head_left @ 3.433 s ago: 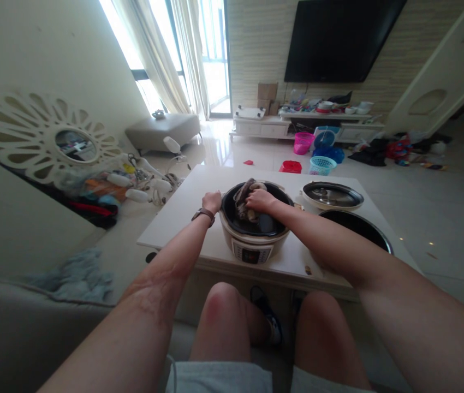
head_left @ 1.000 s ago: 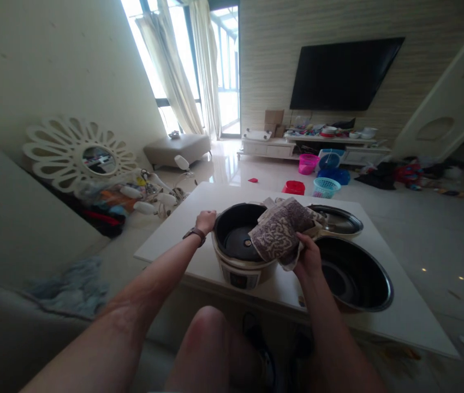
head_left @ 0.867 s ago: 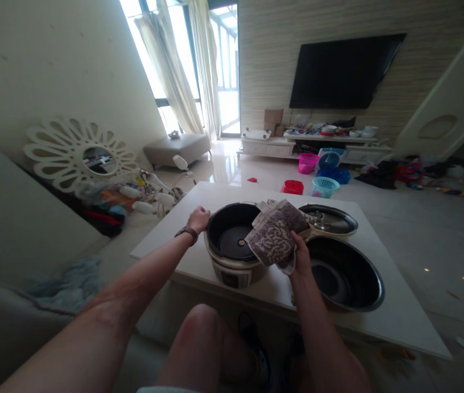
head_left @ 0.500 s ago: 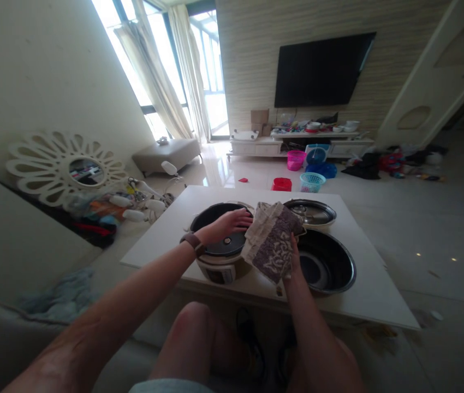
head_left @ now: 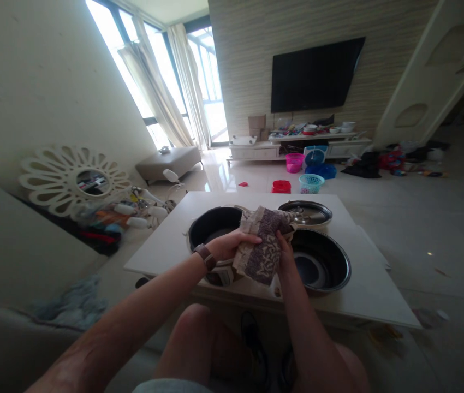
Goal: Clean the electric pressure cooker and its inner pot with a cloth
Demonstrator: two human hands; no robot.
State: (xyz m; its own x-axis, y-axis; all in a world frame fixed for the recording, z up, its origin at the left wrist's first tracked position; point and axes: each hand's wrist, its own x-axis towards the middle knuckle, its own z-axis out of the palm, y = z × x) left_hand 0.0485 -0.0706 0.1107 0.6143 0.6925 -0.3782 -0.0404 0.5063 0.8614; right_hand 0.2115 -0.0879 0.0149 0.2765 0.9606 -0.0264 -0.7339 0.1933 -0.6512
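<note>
A folded patterned cloth point(head_left: 265, 248), purple-brown and beige, is held up over the table between my hands. My left hand point(head_left: 232, 244) grips its left edge, thumb on top and fingers hidden behind. On the right side, my right hand point(head_left: 284, 252) is closed around the cloth. Behind my left hand stands a cooker point(head_left: 199, 232) with a dark round interior, partly covered by my hand and the cloth. To the right of the cloth sits a black inner pot point(head_left: 334, 262). A round lid with a clear knob point(head_left: 311, 213) lies behind that pot.
The white table point(head_left: 379, 292) carries these things. Beyond it on the floor are a red bin point(head_left: 281, 187), a turquoise basket point(head_left: 311, 184) and a pink basket point(head_left: 295, 162). A lamp with several white shades point(head_left: 158, 213) is at the table's left.
My left hand, outstretched over the cooker before, has come onto the cloth and now grips its left side. The cloth has shifted slightly left and down. The view has tilted a little.
</note>
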